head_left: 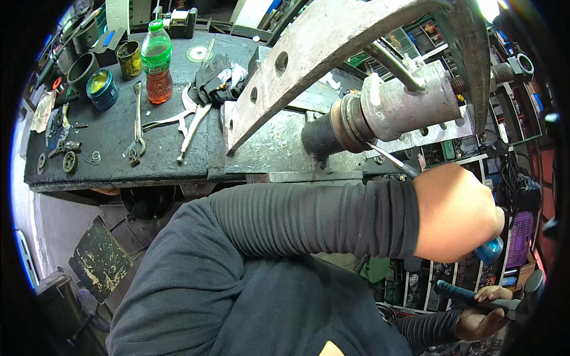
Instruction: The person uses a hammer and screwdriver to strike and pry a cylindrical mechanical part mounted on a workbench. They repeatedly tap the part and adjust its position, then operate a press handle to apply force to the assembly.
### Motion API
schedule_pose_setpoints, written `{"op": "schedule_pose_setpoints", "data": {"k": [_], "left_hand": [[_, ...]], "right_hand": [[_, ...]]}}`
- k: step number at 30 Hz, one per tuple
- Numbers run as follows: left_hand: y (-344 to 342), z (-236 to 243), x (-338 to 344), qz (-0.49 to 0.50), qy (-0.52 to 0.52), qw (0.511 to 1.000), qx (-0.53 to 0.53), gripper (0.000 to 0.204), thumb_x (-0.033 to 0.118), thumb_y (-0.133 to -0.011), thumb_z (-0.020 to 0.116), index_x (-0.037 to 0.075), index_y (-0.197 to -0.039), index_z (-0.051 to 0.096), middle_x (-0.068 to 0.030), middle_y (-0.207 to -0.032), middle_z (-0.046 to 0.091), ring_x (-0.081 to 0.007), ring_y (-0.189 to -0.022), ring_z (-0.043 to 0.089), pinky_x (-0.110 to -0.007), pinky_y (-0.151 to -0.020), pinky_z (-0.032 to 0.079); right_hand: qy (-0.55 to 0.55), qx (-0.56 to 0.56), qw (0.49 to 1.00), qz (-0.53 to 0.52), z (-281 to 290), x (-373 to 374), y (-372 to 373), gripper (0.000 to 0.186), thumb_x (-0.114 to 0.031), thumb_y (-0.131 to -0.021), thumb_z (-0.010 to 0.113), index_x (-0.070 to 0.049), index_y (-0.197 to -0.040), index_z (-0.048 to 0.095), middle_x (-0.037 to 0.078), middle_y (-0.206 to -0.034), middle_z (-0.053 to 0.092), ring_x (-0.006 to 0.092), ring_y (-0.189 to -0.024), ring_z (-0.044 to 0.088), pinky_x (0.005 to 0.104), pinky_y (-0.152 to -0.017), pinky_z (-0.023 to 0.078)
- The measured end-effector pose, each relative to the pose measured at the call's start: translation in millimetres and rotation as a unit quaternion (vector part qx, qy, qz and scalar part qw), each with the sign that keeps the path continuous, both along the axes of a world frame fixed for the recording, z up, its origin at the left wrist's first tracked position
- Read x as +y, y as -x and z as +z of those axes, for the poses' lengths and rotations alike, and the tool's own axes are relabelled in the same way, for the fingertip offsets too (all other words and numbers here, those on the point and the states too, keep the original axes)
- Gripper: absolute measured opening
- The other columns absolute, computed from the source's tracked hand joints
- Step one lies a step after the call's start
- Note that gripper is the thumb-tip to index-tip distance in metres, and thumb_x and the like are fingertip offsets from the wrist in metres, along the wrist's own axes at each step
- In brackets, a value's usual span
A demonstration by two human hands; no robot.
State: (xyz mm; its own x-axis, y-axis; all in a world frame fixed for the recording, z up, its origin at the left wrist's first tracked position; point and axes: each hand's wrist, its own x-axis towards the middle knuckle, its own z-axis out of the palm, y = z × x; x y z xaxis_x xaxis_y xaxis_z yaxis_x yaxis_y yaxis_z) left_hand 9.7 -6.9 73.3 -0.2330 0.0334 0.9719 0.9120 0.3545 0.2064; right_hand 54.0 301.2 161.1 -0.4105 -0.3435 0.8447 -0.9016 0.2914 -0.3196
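Gripping a screwdriver (393, 159) whose tip is at the metal rings (345, 126) in the upper middle of the frame, the left hand (456, 215) could, I think, get bumped if the tip slips or the hammer (455, 292), held in the right hand (474, 324) at lower right, misses.

Set out on a dark workbench (116, 127): 1 green-capped plastic bottle (158, 66) of red liquid, 1 blue tub (102, 92), 1 yellow-stained can (129, 60), 1 toothed gear (70, 162), locking pliers (193, 134), black cloth (212, 85).
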Motion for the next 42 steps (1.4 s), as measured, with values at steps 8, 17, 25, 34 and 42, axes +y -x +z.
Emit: {"op": "schedule_pose_setpoints", "data": {"k": [8, 17, 25, 34, 42], "left_hand": [[-2, 1, -1, 0.012, 0.026, 0.999, -0.016, 0.013, 0.014, -0.069, 0.064, 0.003, -0.074, 0.060, -0.0137, -0.063, 0.063, -0.0317, -0.061, 0.067, -0.041, -0.050, 0.053], [0, 1, -1, 0.021, 0.006, 1.000, -0.010, 0.014, 0.014, -0.070, 0.064, 0.002, -0.075, 0.061, -0.0138, -0.063, 0.063, -0.0314, -0.062, 0.068, -0.041, -0.051, 0.054], [-1, -1, 2, 0.015, 0.007, 1.000, -0.015, 0.013, 0.014, -0.069, 0.064, 0.004, -0.075, 0.061, -0.0133, -0.062, 0.062, -0.0304, -0.059, 0.067, -0.040, -0.050, 0.054], [3, 5, -2, -0.009, -0.009, 0.998, -0.059, 0.013, 0.015, -0.067, 0.067, 0.005, -0.075, 0.062, -0.0131, -0.064, 0.063, -0.0317, -0.060, 0.066, -0.040, -0.050, 0.052], [7, 10, -3, 0.003, -0.055, 0.997, -0.063, 0.013, 0.014, -0.059, 0.070, 0.005, -0.068, 0.066, -0.0150, -0.066, 0.065, -0.0318, -0.067, 0.068, -0.041, -0.060, 0.055]], "right_hand": [[-0.019, 0.004, 0.999, 0.028, 2, -4, 2, 0.041, -0.036, -0.096, 0.056, 0.003, -0.101, 0.045, 0.013, -0.082, 0.045, 0.0178, -0.065, 0.047, 0.0255, -0.055, 0.042], [-0.009, 0.005, 1.000, 0.024, 1, -9, 1, 0.041, -0.035, -0.096, 0.057, 0.004, -0.098, 0.045, 0.013, -0.083, 0.045, 0.0179, -0.065, 0.047, 0.0257, -0.056, 0.041], [-0.009, -0.006, 1.000, 0.029, 5, -1, -1, 0.043, -0.036, -0.095, 0.058, 0.005, -0.098, 0.044, 0.013, -0.083, 0.044, 0.0180, -0.066, 0.046, 0.0260, -0.056, 0.041], [-0.061, 0.041, 0.997, 0.007, 25, 4, 4, 0.041, -0.035, -0.096, 0.057, 0.004, -0.103, 0.044, 0.012, -0.084, 0.045, 0.0183, -0.066, 0.047, 0.0262, -0.057, 0.041], [-0.075, 0.026, 0.997, -0.020, 58, 18, 14, 0.039, -0.030, -0.097, 0.054, 0.007, -0.110, 0.048, 0.012, -0.084, 0.047, 0.0166, -0.070, 0.048, 0.0275, -0.062, 0.042]]}}
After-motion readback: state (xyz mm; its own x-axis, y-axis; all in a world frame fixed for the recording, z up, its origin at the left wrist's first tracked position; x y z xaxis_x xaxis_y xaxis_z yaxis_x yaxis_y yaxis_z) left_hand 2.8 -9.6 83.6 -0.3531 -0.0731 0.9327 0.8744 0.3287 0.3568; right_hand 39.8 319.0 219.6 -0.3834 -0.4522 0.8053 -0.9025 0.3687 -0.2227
